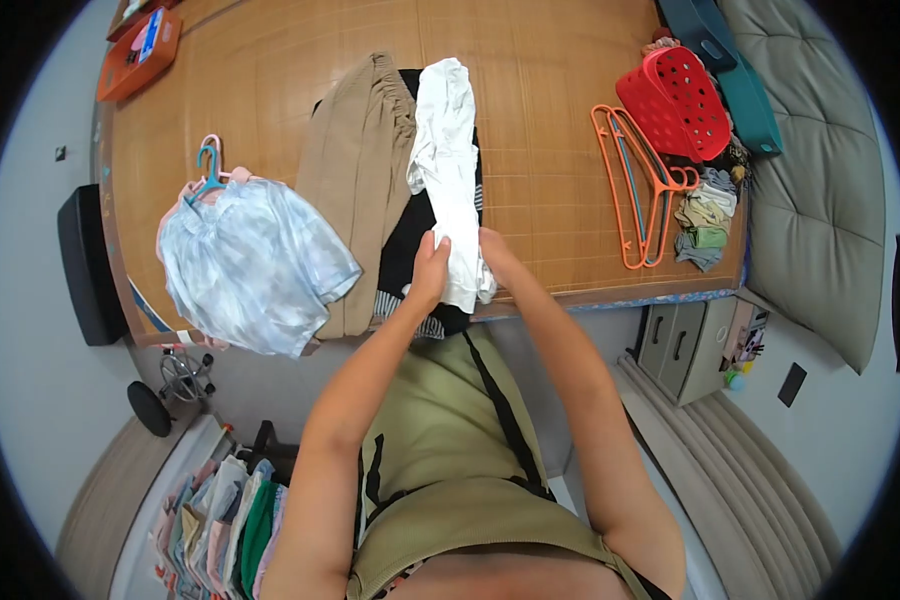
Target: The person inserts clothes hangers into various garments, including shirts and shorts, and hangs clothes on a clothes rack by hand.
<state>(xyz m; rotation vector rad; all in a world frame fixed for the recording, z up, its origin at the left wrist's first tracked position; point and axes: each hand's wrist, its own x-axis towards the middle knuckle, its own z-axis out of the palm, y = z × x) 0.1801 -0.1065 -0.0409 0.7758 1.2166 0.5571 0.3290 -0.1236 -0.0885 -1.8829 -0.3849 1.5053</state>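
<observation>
A white garment (449,140), gathered into a long narrow strip, lies across dark clothing with its near end toward me. My left hand (431,268) grips its left edge near that end, thumb on top. At the opposite edge is my right hand (497,256), closed on the cloth with its fingertips partly hidden. Under the white garment is a black garment (410,240) with striped grey-and-white parts showing at the near edge. Tan trousers (355,170) with a gathered waistband lie just left of it.
To the left, a pale blue tie-dyed top (250,255) lies with hangers (210,165). Orange hangers (638,195), a red perforated basket (676,103) and small folded clothes (708,215) sit at right. An orange tray (138,62) occupies the far left corner; hanging clothes (220,530) are below left.
</observation>
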